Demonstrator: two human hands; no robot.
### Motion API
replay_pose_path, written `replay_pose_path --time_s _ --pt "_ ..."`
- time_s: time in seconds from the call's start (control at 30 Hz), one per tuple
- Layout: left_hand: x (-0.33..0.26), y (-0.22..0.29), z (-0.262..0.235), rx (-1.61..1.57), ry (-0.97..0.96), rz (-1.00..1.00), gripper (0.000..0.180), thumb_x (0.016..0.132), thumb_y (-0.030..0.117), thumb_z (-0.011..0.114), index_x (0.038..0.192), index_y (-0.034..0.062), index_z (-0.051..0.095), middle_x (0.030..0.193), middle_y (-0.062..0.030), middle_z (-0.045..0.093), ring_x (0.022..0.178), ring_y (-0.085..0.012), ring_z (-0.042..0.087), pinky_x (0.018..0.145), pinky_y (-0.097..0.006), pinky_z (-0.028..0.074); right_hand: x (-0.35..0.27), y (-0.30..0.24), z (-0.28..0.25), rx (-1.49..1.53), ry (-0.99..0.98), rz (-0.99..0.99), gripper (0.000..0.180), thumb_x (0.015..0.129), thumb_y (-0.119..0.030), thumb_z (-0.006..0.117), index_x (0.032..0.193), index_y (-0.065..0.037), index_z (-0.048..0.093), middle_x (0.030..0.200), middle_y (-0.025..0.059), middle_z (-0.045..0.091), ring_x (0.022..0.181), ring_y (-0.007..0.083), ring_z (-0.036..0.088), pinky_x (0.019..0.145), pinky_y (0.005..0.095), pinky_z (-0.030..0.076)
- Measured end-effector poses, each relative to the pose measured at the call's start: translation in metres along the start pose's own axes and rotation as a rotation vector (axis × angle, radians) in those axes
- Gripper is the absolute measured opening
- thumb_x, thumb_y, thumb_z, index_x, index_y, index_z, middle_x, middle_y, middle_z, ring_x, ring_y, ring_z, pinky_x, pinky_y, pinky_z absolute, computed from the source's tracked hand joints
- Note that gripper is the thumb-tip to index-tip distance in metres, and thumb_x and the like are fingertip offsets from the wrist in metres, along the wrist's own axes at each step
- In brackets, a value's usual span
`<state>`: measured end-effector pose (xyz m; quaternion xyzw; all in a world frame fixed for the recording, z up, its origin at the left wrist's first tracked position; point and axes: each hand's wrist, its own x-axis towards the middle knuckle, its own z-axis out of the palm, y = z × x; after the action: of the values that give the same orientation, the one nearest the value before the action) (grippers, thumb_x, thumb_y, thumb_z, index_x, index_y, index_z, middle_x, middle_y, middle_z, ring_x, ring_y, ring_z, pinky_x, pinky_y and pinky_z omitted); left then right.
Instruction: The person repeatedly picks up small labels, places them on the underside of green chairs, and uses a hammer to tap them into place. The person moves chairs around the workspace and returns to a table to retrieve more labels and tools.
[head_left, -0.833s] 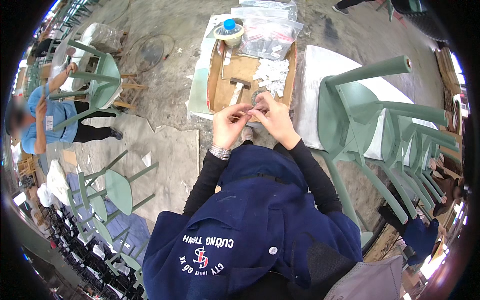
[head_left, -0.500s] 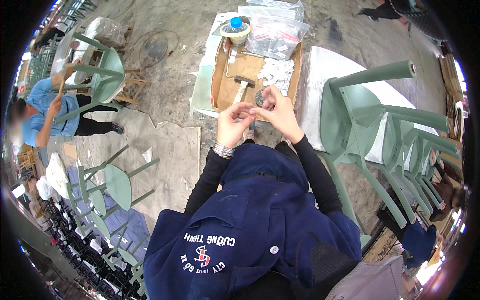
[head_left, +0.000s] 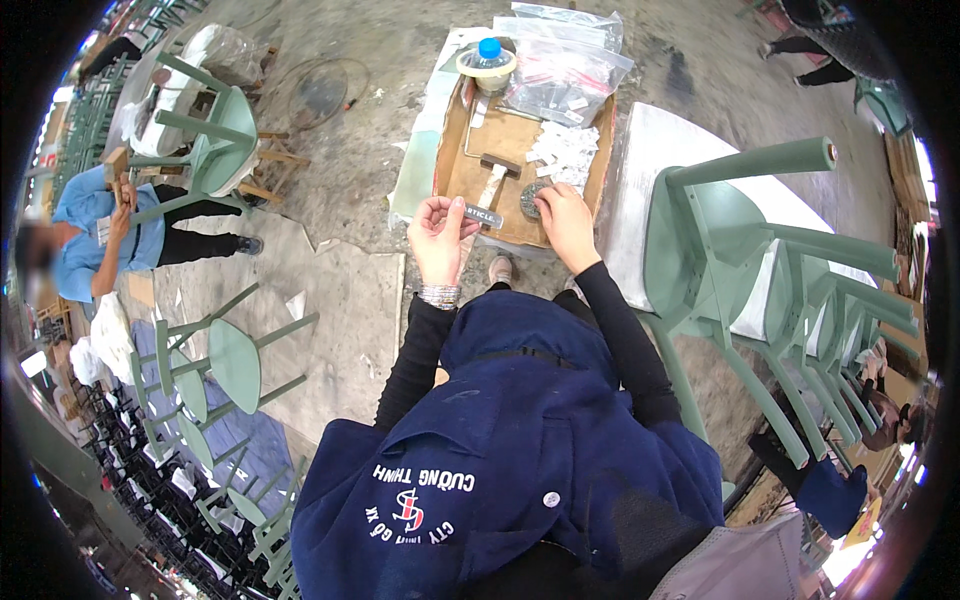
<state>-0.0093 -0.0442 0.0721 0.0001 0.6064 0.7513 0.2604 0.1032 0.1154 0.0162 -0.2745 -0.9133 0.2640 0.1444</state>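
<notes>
A small dark grey label plate (head_left: 483,217) with pale lettering is pinched between the thumb and fingers of my left hand (head_left: 434,238), above the near edge of a cardboard tray (head_left: 439,165). Over to the right, my right hand (head_left: 568,226) has its bent fingertips at a small round dish of tiny dark pieces (head_left: 529,203). Those fingers are closed together, and anything between them is too small to make out. A hammer (head_left: 497,164) lies in the tray beyond my hands, beside a pile of small white pieces (head_left: 561,152).
A bottle with a blue cap (head_left: 489,52) and clear plastic bags (head_left: 567,82) lie at the tray's far end. Green chairs (head_left: 690,245) stand close on my right. More green chairs (head_left: 235,364) sit at left, where a person in blue (head_left: 95,230) works on one.
My hands were together at the fingertips and have come apart. The left has moved left, showing the label plate; the right has moved to the round dish.
</notes>
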Motion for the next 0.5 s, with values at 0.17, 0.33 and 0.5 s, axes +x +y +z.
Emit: replay_pose_path --time_s 0.17,0.33,0.5 --pt "0.002 -0.005 0.000 0.000 0.002 0.078 0.012 0.090 0.007 0.062 0.094 -0.0002 0.054 0.086 -0.0071 0.062 0.069 -0.0147 0.065 0.062 -0.027 0.058 -0.009 -0.022 -0.024 0.163 0.001 0.035 0.011 0.084 -0.013 0.064 0.085 -0.002 0.065 0.080 0.0123 0.060 0.076 0.0295 0.060 0.070 0.0375 0.048" --pt "-0.006 -0.005 0.009 0.023 -0.078 0.120 0.013 0.091 0.006 0.061 0.094 -0.0017 0.051 0.088 -0.0067 0.060 0.075 -0.0124 0.064 0.065 -0.026 0.058 -0.013 -0.068 -0.051 0.426 -0.082 0.000 0.013 0.083 -0.015 0.064 0.083 -0.001 0.064 0.077 0.0132 0.059 0.079 0.0309 0.059 0.071 0.0402 0.046" --pt "-0.011 0.001 0.012 0.051 -0.153 0.129 0.012 0.092 0.005 0.059 0.094 -0.0025 0.050 0.090 -0.0068 0.059 0.077 -0.0109 0.063 0.067 -0.026 0.057 -0.012 -0.068 -0.049 0.357 -0.062 0.051 0.014 0.083 -0.014 0.063 0.081 -0.001 0.063 0.078 0.0137 0.060 0.077 0.0317 0.060 0.069 0.0405 0.046"
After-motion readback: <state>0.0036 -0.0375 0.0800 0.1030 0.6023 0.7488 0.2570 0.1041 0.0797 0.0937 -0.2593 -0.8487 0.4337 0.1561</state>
